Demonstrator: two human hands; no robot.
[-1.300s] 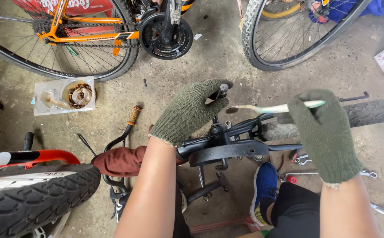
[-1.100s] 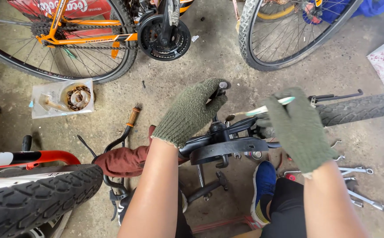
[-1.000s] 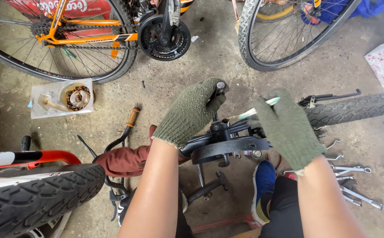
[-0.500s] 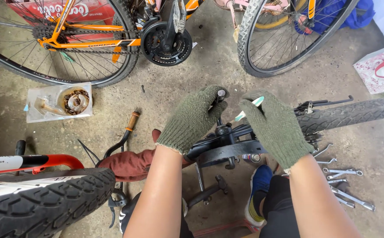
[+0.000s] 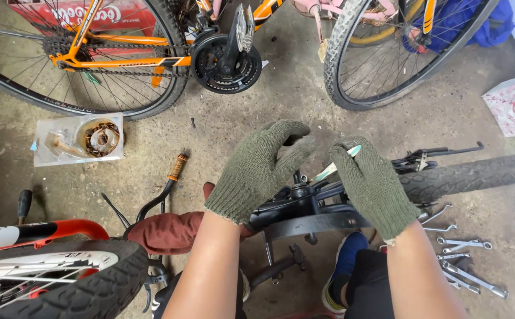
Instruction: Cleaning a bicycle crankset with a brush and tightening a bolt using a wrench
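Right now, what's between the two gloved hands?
Head view: between the left hand and right hand, a pale tool angles over the black bike part.

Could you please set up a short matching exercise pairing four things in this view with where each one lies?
Things:
1. wrenches
2. orange bicycle frame
3. clear packet
4. red rag

Places:
A. upper left, above the chainring
B. floor, left of the left hand
C. lower right floor
D. floor below the rear wheel, left side

Pairs: 1-C, 2-A, 3-D, 4-B
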